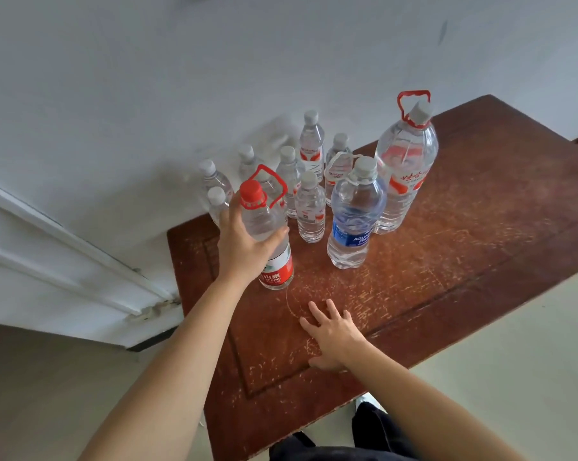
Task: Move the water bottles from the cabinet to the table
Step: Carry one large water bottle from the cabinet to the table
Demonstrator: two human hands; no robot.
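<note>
Wooden table (447, 261) against wall. On it, rear right: red-handled jug (404, 168); blue-label bottle (354, 214) just beside. Red-cap bottle (277, 267) tilted, base at tabletop, gripped at shoulder by left hand (244, 241). Small bottles (310, 211) clustered behind. Right hand (334, 337) flat on table, fingers spread.

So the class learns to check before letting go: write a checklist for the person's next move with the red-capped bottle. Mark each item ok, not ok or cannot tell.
1. Grip of left hand round red-capped bottle: ok.
2. Its base fully down on table: cannot tell.
3. Gap to blue-label bottle: ok.
4. Flat right hand apart from all bottles: ok.
5. Clearance from small bottle behind the grip: cannot tell.
</note>
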